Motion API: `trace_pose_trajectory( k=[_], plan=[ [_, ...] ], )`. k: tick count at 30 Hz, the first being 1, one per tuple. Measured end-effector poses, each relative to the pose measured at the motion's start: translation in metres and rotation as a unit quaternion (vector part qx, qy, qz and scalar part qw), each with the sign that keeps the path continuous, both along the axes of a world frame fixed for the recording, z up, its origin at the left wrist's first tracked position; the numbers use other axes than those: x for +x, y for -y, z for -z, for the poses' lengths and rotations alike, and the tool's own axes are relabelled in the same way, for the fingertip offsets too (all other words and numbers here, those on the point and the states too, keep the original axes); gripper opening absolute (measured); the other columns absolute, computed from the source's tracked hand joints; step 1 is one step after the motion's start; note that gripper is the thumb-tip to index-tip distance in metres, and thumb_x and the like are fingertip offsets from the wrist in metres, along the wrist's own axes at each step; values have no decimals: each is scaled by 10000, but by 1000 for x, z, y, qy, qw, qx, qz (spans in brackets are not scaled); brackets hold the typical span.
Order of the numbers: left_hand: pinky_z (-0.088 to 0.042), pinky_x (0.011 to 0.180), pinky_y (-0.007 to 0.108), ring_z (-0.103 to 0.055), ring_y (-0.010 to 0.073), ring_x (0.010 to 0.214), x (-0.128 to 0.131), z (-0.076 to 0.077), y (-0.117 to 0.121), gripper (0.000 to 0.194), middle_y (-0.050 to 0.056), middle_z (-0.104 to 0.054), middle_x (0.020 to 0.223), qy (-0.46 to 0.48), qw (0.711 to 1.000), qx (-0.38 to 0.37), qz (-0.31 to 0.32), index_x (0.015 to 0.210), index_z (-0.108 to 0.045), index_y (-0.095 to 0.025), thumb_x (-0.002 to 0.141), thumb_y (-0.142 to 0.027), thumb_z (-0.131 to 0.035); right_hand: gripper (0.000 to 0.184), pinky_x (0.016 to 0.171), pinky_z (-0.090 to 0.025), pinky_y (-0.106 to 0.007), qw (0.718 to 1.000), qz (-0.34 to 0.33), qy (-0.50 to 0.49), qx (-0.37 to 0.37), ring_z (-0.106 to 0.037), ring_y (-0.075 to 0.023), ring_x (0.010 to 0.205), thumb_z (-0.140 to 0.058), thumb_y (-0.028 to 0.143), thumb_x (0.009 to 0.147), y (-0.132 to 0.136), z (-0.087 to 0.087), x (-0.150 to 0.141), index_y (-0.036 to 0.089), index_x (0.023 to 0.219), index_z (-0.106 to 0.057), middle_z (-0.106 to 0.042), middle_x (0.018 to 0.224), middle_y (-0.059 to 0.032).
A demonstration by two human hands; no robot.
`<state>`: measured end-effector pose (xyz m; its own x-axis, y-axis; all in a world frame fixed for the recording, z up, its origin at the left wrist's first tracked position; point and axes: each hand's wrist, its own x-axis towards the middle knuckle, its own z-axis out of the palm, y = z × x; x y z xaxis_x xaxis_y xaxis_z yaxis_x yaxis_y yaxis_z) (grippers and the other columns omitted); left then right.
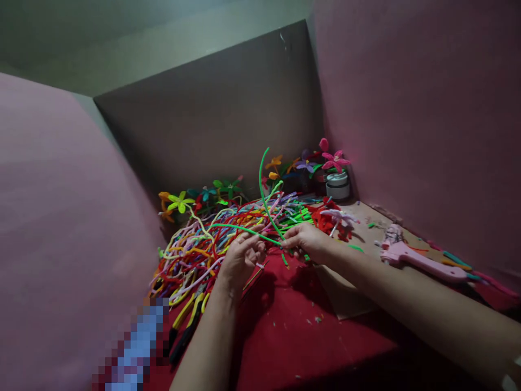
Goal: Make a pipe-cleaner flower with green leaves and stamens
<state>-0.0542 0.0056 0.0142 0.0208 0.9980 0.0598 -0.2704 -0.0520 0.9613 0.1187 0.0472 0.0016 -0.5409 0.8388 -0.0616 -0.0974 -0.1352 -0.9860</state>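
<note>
A long green pipe cleaner is bent sharply near its middle, one arm rising upward and the other slanting off to the left. My right hand pinches it at the bend between thumb and fingertips. My left hand is close by, palm turned inward, fingers loosely curled and apart. The left arm of the pipe cleaner crosses by its upper fingers; a firm grip does not show. Behind both hands spreads a big heap of loose pipe cleaners in many colours, with a green bundle at its right.
Yellow-and-black pliers lie left of my left forearm. A pink glue gun rests at the right. Pipe-cleaner flowers stand along the back, near a white jar. Scraps dot the red cloth. Pink panels flank the space.
</note>
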Motion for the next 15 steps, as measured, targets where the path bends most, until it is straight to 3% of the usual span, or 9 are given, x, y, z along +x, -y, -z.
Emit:
trace_pose_trajectory(
  k=[4, 10, 15],
  plan=[
    [-383, 449, 155, -450, 26, 483, -8, 9, -4, 165, -7, -558, 679, 60, 998, -1, -31, 759, -606, -125, 702, -278, -630, 127, 276, -244, -172, 997, -60, 45, 2, -368, -54, 265, -607, 210, 632, 0, 12, 0, 115, 558, -567, -488, 369, 44],
    [-337, 342, 169, -446, 46, 405, 6, 22, -2, 263, -3, -569, 623, -16, 997, -61, 37, 874, -614, -98, 692, -286, -643, 210, 283, -170, -181, 991, -58, 85, 79, -279, -38, 266, -608, 301, 656, 1, 22, 2, 112, 564, -617, -427, 333, 59],
    [-310, 332, 183, -417, 57, 316, 17, 25, 0, 273, -24, -509, 443, -62, 995, -49, 55, 750, -605, -86, 736, -358, -585, 183, 306, -185, -193, 983, -38, 153, 89, -286, -46, 279, -557, 253, 672, 6, 19, -1, 112, 584, -634, -405, 329, 63]
  ],
)
